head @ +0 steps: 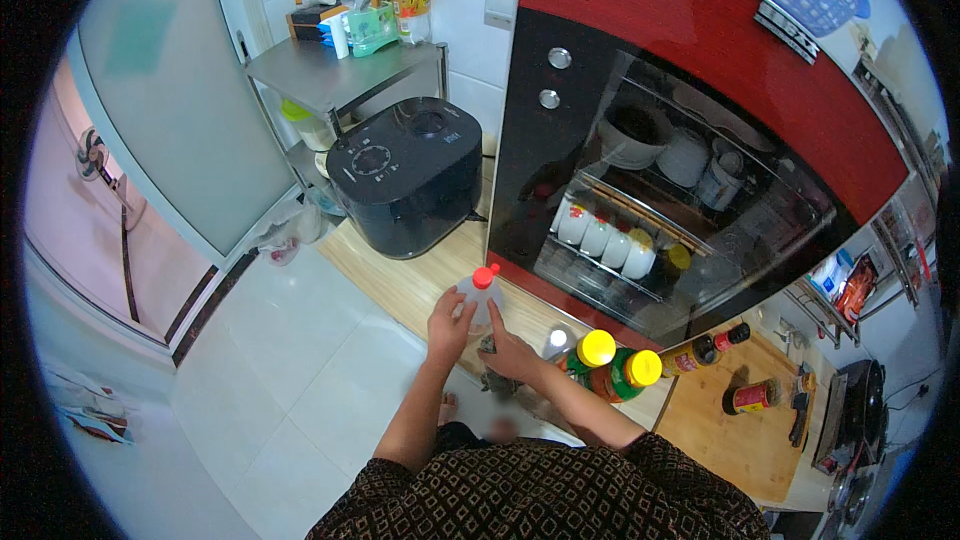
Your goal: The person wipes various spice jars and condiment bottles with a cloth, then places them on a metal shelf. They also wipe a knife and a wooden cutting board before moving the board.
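Observation:
A translucent plastic squeeze bottle (pixel 487 291) with a red cap stands upright over the light wood-look counter. My left hand (pixel 448 324) grips its left side, thumb and fingers around the body. On the other side, my right hand (pixel 511 351) has its index finger laid against the bottle. A dark mottled cloth-like item (pixel 498 382) hangs from under the right palm, mostly hidden by the hand. Just right of that hand stand two green-labelled jars with yellow lids, the nearer lid (pixel 596 349) and the farther lid (pixel 643 368), next to a clear container (pixel 559 340).
A black two-dial appliance (pixel 409 172) sits at the counter's left end, beside a metal shelf (pixel 352 79). Ahead rises a red-and-black glass-fronted dish cabinet (pixel 675 165). Sauce bottles and a knife (pixel 799 418) lie or stand around a wooden board (pixel 720 442) at right.

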A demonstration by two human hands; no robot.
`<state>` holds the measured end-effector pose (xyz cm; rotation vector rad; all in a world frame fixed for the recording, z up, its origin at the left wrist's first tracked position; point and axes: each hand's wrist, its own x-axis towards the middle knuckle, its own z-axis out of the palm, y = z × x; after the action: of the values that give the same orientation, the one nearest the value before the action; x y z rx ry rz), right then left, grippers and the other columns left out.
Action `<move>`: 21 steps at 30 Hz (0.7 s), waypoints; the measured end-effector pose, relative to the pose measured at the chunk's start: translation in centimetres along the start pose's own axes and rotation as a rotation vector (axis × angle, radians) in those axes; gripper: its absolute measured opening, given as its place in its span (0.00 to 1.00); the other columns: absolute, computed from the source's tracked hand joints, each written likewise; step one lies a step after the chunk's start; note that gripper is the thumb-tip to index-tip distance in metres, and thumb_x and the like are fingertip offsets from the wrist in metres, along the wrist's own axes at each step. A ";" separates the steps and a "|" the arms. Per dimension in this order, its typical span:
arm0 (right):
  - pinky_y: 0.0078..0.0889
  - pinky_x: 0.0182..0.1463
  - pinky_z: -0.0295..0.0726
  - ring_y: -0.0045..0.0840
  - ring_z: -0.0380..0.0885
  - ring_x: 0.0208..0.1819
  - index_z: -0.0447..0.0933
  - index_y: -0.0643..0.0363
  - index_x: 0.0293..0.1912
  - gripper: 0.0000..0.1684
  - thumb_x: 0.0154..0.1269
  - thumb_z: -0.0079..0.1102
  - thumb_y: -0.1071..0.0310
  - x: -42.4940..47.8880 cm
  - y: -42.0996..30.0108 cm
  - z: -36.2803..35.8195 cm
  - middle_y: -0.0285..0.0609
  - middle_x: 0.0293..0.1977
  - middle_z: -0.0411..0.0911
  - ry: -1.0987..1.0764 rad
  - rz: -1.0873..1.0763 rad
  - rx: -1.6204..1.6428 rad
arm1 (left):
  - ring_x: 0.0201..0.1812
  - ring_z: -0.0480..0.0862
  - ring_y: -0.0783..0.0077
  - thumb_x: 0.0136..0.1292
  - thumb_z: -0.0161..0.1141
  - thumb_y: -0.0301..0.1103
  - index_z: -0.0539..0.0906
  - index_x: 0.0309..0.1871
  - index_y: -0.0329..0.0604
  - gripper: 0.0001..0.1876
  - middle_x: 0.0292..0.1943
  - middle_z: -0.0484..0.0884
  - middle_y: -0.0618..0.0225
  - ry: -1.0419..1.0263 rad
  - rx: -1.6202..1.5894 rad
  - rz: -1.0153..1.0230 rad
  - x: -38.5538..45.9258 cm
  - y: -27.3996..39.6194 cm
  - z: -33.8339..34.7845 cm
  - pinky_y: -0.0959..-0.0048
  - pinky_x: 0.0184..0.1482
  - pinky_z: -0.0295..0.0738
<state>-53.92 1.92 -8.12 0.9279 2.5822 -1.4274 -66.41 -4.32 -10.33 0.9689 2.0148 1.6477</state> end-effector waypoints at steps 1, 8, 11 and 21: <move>0.46 0.50 0.68 0.56 0.70 0.47 0.25 0.57 0.66 0.57 0.51 0.57 0.65 0.9 -0.6 0.1 0.70 0.42 0.70 -0.012 0.018 -0.015 | 0.55 0.73 0.57 0.56 0.60 0.35 0.76 0.42 0.33 0.15 0.53 0.73 0.49 0.017 -0.020 -0.009 0.8 -0.1 -0.5 0.69 0.54 0.68; 0.42 0.54 0.67 0.49 0.70 0.51 0.26 0.49 0.67 0.55 0.54 0.56 0.62 8.1 -3.0 1.3 0.59 0.48 0.70 0.086 0.005 -0.025 | 0.54 0.73 0.57 0.58 0.59 0.36 0.76 0.43 0.34 0.15 0.53 0.73 0.50 -0.013 0.026 0.027 7.0 -3.2 -3.4 0.69 0.53 0.68; 0.41 0.54 0.67 0.48 0.69 0.52 0.27 0.48 0.67 0.55 0.53 0.57 0.63 10.2 -3.7 1.5 0.58 0.49 0.70 0.139 0.019 -0.015 | 0.53 0.74 0.57 0.58 0.59 0.36 0.76 0.43 0.34 0.15 0.52 0.73 0.51 -0.048 -0.018 -0.001 9.3 -3.9 -4.0 0.68 0.53 0.68; 0.40 0.52 0.69 0.49 0.71 0.50 0.31 0.47 0.67 0.52 0.55 0.57 0.62 12.4 -5.2 2.1 0.59 0.47 0.70 0.254 0.142 0.000 | 0.55 0.70 0.52 0.54 0.59 0.37 0.71 0.50 0.32 0.23 0.52 0.71 0.50 -0.228 0.230 0.151 13.4 -6.3 -5.4 0.64 0.55 0.64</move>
<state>-67.28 4.13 -9.37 1.3435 2.6190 -1.3523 -81.08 0.75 -13.09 1.3537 2.0455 1.3236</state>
